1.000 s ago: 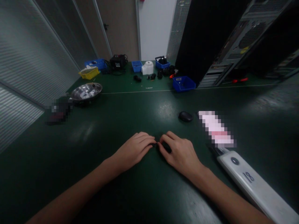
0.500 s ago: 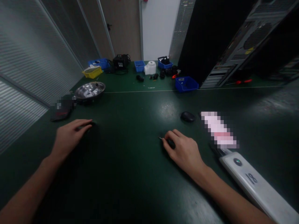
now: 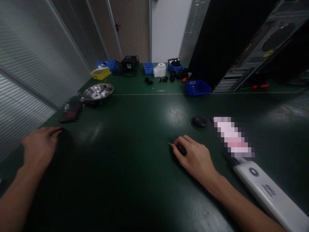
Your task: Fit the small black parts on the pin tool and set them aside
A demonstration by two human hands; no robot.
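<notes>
My right hand (image 3: 193, 153) rests on the green tabletop (image 3: 135, 135), closed around the black handle of a small screwdriver (image 3: 182, 149). Its thin metal shaft points left past my fingertips. My left hand (image 3: 42, 141) is at the table's left side, thumb and fingers pinched together. A small dark bit shows at those fingertips, too unclear to name. Beyond my right hand lies a black computer mouse (image 3: 199, 121), apart from it. A black, partly blurred-out object (image 3: 71, 112) lies just beyond my left hand.
A steel bowl (image 3: 98, 92) holding white pieces stands back left. Blue bins (image 3: 198, 88), a yellow tray (image 3: 100, 74), a white housing (image 3: 159, 70) and black parts line the far side. A white device (image 3: 270, 190) lies right, below a pixelated screen (image 3: 231, 137). A computer case (image 3: 243, 58) stands behind.
My left hand has moved left, away from the middle of the table, still pinched. My right hand keeps the screwdriver in about the same place; the whole view has shifted slightly.
</notes>
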